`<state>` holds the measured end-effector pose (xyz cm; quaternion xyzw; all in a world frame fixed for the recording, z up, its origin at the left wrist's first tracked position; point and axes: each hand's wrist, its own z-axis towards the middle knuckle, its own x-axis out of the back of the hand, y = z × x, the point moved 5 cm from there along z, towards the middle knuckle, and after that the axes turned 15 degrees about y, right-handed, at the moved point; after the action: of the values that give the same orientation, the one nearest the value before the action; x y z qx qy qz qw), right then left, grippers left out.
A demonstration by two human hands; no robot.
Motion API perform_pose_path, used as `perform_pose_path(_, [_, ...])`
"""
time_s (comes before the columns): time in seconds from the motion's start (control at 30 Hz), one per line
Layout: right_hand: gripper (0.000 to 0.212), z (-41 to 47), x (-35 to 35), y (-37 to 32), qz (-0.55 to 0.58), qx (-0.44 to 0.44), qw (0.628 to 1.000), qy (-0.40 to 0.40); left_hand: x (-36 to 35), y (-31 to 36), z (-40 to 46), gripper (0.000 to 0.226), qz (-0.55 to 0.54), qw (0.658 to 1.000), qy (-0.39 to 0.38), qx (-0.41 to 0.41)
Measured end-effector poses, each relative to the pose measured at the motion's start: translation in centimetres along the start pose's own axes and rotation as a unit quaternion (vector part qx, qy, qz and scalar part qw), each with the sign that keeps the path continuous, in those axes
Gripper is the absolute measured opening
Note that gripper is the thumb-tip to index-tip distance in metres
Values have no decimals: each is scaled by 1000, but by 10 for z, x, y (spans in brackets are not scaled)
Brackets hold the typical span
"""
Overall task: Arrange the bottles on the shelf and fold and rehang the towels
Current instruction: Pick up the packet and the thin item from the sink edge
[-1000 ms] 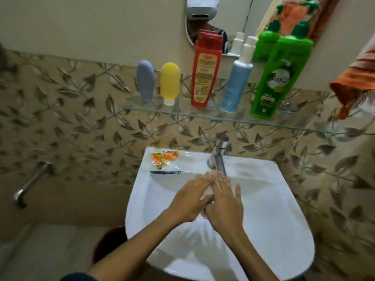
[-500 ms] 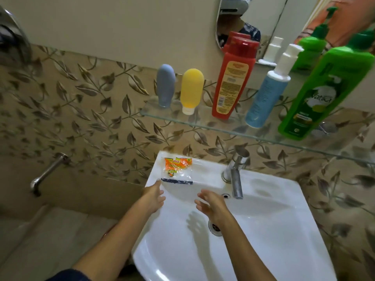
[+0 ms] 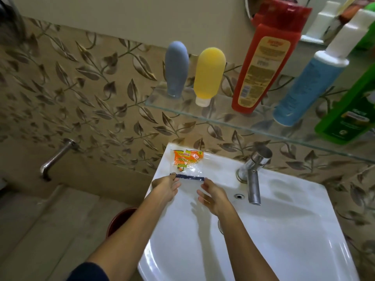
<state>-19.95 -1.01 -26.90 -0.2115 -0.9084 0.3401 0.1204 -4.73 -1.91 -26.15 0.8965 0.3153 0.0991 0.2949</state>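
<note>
Five bottles stand in a row on the glass shelf [image 3: 221,121]: a grey-blue tube [image 3: 176,67], a yellow tube [image 3: 209,75], a red bottle [image 3: 261,63], a blue bottle with a white cap [image 3: 308,86] and a green bottle [image 3: 349,116] cut off at the right edge. No towel is in view. Below the shelf, my left hand [image 3: 165,187] and my right hand [image 3: 215,196] reach over the sink's back left corner. The fingertips of each touch one end of the blue strip on a clear and orange plastic packet [image 3: 187,161]. Both hands have loose fingers.
The white sink [image 3: 284,230] fills the lower right, with a chrome tap [image 3: 253,179] at its back. A wall spout [image 3: 54,157] sticks out at the left. A dark red bucket [image 3: 119,219] sits under the sink's left edge. A mirror [image 3: 250,11] hangs above the shelf.
My hands have parted from under the tap and moved left to the packet on the sink's rim. The view has swung left and closer, and the orange towel has left the frame.
</note>
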Motion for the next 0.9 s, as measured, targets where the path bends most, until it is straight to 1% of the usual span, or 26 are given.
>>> perform_pose_path(0.1, [20, -6, -1, 1, -10, 23, 1000, -1, 9, -1, -10, 29, -23, 999, 38, -13])
perform_pose_path(0.3, [16, -43, 17, 22, -38, 61, 997, -32, 48, -25, -35, 23, -21, 997, 44, -54])
perform_pose_path(0.4, [15, -67, 30, 41, -54, 78, 994, -52, 76, -42, -52, 11, -32, 997, 37, -62])
perform_pose_path(0.47, [11, -85, 34, 53, -60, 90, 992, -70, 96, -51, -61, 16, -61, 995, 44, -65])
perform_pose_path(0.53, [9, -103, 36, 62, -65, 104, 989, -86, 117, -56, -71, 17, -92, 992, 54, -70])
perform_pose_path(0.6, [9, -121, 35, 68, -71, 120, 985, -104, 134, -58, -80, 7, -117, 989, 53, -76])
perform_pose_path(0.73, [6, -157, 29, 74, -84, 152, 974, -145, 170, -57, -99, 24, -140, 981, 61, -117])
perform_pose_path(0.9, [5, -181, 15, 86, -93, 171, 966, -170, 207, -56, -110, 28, -165, 972, 95, -137])
